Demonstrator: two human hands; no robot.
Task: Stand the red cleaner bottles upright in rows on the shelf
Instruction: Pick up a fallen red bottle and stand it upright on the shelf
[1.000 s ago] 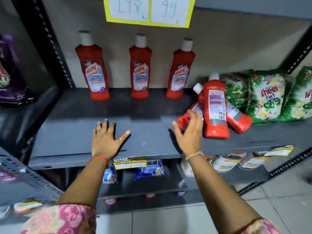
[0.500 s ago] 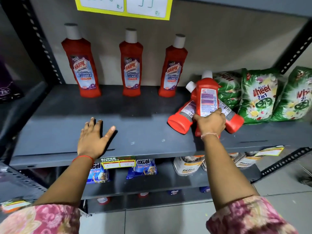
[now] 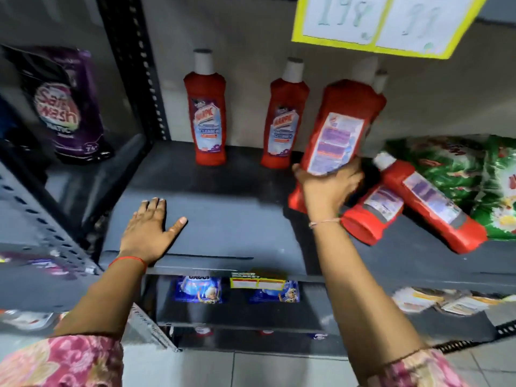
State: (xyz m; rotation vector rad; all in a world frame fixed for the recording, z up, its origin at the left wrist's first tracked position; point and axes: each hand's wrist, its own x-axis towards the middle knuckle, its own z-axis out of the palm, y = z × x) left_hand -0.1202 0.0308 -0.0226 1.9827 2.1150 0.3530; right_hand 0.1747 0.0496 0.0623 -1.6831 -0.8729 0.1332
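We note red cleaner bottles [image 3: 210, 118] with whitish caps and blue-and-white labels (print blurred). The shelf [image 3: 229, 219] is dark grey, its upright [image 3: 134, 68] black. Green detergent packs [image 3: 446, 174] carry red lettering; a purple pouch [image 3: 67, 107] sits left. The price sign [image 3: 385, 23] is white, bordered yellow. Sleeves [image 3: 64, 361] show pink floral print; a red thread [image 3: 128, 259] circles one wrist.

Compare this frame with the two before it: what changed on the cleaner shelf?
The right hand, which was only reaching a second ago, has closed on one red bottle from the heap and lifted it clear of the shelf, back label toward the camera. The left hand stays flat on the shelf. The upright bottles and two lying bottles have not moved.
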